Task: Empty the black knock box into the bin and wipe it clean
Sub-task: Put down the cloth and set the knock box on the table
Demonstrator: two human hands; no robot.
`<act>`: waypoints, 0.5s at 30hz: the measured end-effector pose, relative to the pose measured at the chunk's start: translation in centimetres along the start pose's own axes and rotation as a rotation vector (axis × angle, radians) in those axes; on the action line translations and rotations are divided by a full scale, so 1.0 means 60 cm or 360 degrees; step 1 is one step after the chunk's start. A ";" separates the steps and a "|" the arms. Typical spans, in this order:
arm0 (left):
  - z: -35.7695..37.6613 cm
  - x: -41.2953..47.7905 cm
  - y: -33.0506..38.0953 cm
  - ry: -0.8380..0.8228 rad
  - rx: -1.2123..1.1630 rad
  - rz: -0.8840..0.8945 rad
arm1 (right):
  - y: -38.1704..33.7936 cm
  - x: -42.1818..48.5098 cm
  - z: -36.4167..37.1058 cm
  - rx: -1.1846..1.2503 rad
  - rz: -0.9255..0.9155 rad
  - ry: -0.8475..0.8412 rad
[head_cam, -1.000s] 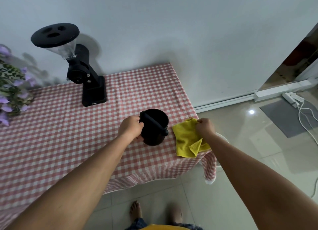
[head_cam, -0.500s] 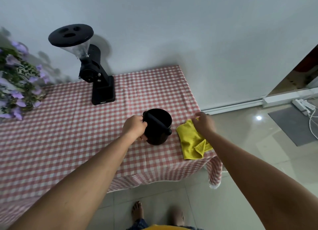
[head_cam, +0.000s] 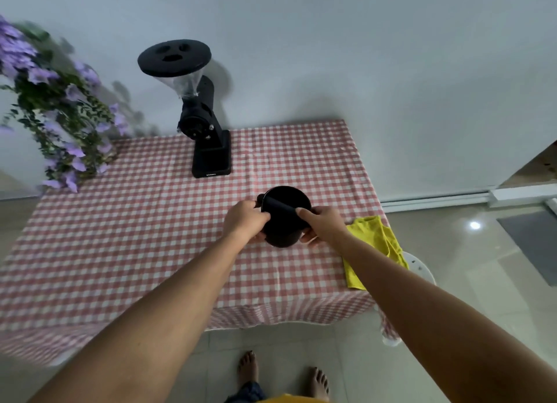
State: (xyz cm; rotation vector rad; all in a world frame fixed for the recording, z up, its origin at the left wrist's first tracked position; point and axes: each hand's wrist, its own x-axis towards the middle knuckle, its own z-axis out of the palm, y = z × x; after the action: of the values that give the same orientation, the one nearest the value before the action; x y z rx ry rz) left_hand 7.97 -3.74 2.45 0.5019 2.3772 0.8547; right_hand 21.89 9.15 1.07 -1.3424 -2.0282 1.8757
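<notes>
Head view: both hands clasp the round, matte black knock box.

Black round knock box, upright on checked tablecloth, bar across open top

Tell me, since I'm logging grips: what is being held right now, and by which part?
The knock box, by its sides: left hand on the left wall, right hand on the right, near the bar's ends.
</notes>
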 end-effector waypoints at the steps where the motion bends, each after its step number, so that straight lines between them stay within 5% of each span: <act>1: -0.008 0.002 -0.007 -0.0022 -0.0022 -0.0020 | -0.004 0.004 0.008 -0.0013 -0.0002 0.0000; 9: -0.097 0.028 -0.051 -0.0119 -0.0926 -0.0357 | -0.064 0.041 0.085 -0.0256 -0.0126 -0.0108; 15: -0.161 0.074 -0.105 0.0132 -0.1034 -0.0430 | -0.123 0.084 0.169 -0.0304 -0.0239 -0.0059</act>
State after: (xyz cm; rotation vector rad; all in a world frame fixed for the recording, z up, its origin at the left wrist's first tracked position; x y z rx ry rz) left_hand -2.37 -10.48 2.78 -0.1137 2.0055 1.4441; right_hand 8.99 5.36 2.20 -1.1618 -2.3062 1.6933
